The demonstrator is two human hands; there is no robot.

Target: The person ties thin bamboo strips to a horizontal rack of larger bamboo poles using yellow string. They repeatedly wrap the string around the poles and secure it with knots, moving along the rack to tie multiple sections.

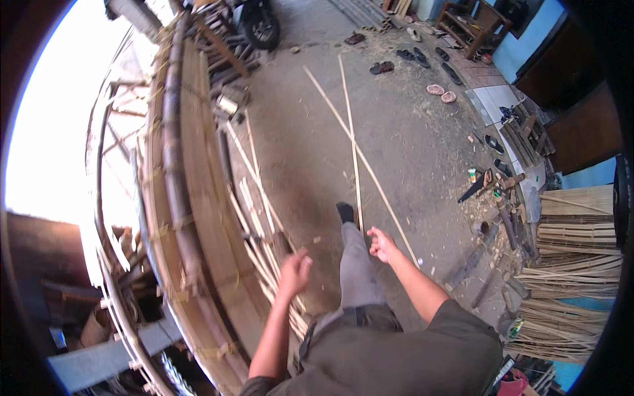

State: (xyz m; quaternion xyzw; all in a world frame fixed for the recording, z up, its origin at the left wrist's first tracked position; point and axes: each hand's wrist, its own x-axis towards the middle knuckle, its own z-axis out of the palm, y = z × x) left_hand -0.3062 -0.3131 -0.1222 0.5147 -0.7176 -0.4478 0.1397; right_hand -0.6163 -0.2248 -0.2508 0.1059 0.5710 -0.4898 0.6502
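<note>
My left hand (295, 272) is loosely curled in the air, close to the bundle of pale bamboo strips (265, 264) on the left; I see nothing in it. My right hand (382, 244) hovers over the floor right of my leg, a finger stretched out and the others partly bent, holding nothing visible. Ahead, two long, thin bamboo strips (354, 137) lie crossed on the concrete floor. One runs down past my dark-socked foot (345, 212), the other passes to the right of my right hand. Neither hand touches them.
A long bamboo rack (175, 152) lines the left side. A motorbike wheel (261, 28) stands at the far left, a wooden bench (473, 28) at the far right. Sandals (382, 67), a saw (474, 187), wood pieces (505, 218) and stacked split bamboo (569, 277) lie rightward.
</note>
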